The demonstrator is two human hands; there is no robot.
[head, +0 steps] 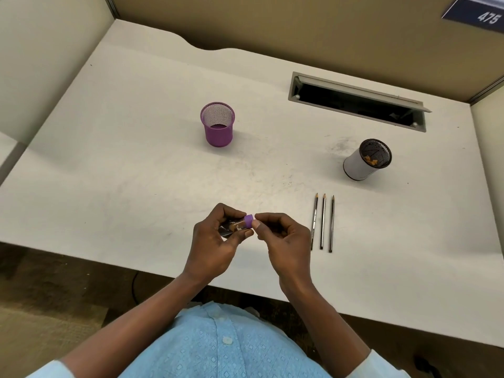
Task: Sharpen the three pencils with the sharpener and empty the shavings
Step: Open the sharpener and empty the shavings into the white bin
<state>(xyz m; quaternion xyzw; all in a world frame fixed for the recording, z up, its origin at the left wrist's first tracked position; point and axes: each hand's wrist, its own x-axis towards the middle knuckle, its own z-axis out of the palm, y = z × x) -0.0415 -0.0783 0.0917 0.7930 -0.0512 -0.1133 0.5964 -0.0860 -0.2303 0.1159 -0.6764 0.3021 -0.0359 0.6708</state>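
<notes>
Both hands meet over the desk's front edge around a small sharpener (240, 223). My left hand (218, 241) grips its clear barrel, where brown shavings show. My right hand (283, 236) pinches the purple cap (248, 221) at the barrel's right end. Three pencils (323, 222) lie side by side to the right of my right hand, tips pointing away from me. A white cup with a dark mesh inside (366, 159) stands beyond the pencils and holds some brown shavings.
A purple mesh cup (218, 125) stands upright at the desk's middle. A long open cable slot (357, 100) runs along the back right. Beige partition walls close the desk on the left, back and right.
</notes>
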